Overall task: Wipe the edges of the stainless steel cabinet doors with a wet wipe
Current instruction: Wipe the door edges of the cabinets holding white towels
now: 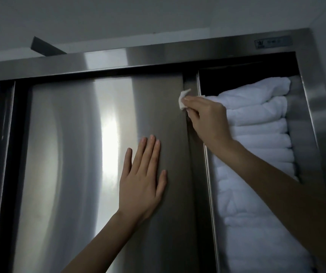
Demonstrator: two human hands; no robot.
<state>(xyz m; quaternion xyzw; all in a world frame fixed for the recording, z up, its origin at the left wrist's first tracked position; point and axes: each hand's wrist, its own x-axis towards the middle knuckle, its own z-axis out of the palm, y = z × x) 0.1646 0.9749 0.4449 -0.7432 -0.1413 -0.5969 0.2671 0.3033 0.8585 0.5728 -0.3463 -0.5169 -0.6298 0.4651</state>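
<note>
**While we wipe the door edge**

As we look up, the big steel cabinet (158, 54) fills our view. White folded towels (256, 134) sit stacked in the open part beside its shiny door (69, 154). Our left hand (142, 180) lies flat on the door, fingers straight. Our right hand (207, 117) pinches the small wet wipe (182, 100) on the door's right edge, near the top.

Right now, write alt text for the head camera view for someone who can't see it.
A right hand pinches a small white wet wipe against the upper vertical edge of a stainless steel cabinet door, while the left hand lies flat on its face. Folded white towels fill the open compartment beside it.
</note>
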